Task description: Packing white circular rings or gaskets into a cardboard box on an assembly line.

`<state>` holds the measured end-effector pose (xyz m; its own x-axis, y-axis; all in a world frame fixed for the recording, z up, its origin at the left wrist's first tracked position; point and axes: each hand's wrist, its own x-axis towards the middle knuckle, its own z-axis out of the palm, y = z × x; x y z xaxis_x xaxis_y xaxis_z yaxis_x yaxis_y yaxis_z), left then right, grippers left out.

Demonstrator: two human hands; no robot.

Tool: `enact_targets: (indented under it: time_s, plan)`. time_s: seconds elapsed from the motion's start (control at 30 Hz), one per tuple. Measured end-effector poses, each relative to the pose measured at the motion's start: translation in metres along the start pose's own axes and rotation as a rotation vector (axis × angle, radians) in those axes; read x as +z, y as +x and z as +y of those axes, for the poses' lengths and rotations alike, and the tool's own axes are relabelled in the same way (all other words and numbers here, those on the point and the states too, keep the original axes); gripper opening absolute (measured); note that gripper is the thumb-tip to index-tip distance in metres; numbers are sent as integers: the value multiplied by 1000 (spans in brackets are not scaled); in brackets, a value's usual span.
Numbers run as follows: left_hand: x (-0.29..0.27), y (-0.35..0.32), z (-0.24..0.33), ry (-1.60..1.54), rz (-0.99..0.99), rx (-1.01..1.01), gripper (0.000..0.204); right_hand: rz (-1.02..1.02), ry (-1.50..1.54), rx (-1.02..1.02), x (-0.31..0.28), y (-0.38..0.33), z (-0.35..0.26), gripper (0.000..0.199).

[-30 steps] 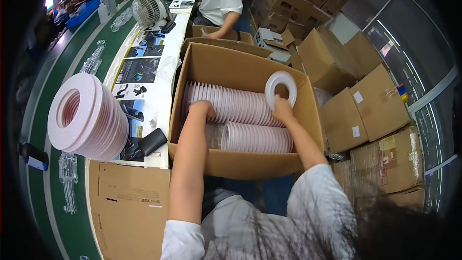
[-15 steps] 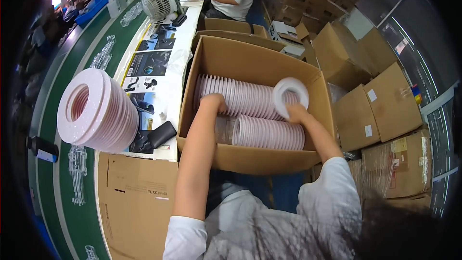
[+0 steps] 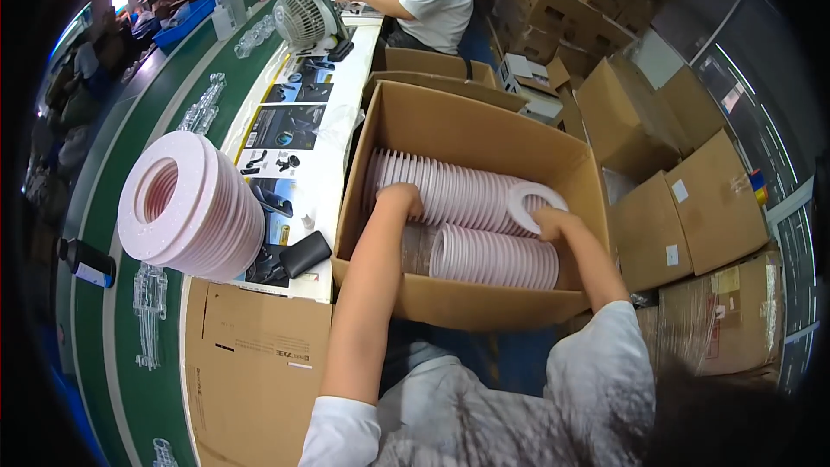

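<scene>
An open cardboard box (image 3: 484, 301) in front of me holds two rows of white-pink plastic rings. Along the far side lies the longer row (image 3: 450, 182); the shorter row (image 3: 494, 258) lies nearer to me. My right hand (image 3: 555, 223) grips the near edge of a single pale ring (image 3: 521, 209), tilted at the right end of the long row. My left hand (image 3: 399, 200) reaches into the box against the near side of the long row. Its fingers are curled, with the tips hidden, so what they hold does not show.
A stack of similar rings (image 3: 220, 216) stands on the table's left edge, beside a black pouch (image 3: 305, 255). A green conveyor (image 3: 130, 311) carries clear plastic parts (image 3: 150, 311). Beyond are a fan (image 3: 303, 17) and a co-worker (image 3: 441, 0). Cardboard boxes (image 3: 718, 207) crowd the right.
My right hand has lowered the ring onto the right end of the long row, tilting it. The left hand stays at the row. The whole view has shifted slightly.
</scene>
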<state>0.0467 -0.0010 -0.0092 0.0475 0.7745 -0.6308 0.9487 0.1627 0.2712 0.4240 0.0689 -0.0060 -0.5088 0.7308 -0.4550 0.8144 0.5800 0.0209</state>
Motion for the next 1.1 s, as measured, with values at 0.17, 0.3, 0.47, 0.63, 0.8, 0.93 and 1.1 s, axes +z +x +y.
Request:
enact_targets:
  time_s: [0.17,0.3,0.47,0.63,0.8,0.93,1.1]
  plan:
    - [-8,8,18,31,-17,27,26,868,640,334,19,-9,26,39]
    - [-10,15,-2,-3,-117,-32,28,106,73,-64,4,12,-7,31]
    - [-7,-1,6,22,0,-56,29,837,1053,-155,-89,18,-100,24]
    - [-17,-50,8,-116,-52,-60,32,567,1866,-508,-206,36,-216,35]
    - [-18,-64,23,-702,239,175,33,102,1990,-792,-289,32,-332,37]
    - [-12,-74,15,-1157,478,379,33,64,1834,-928,-312,2,-444,33]
    - [-7,-100,19,-1598,697,657,33,-70,1676,-918,-309,-2,-520,38]
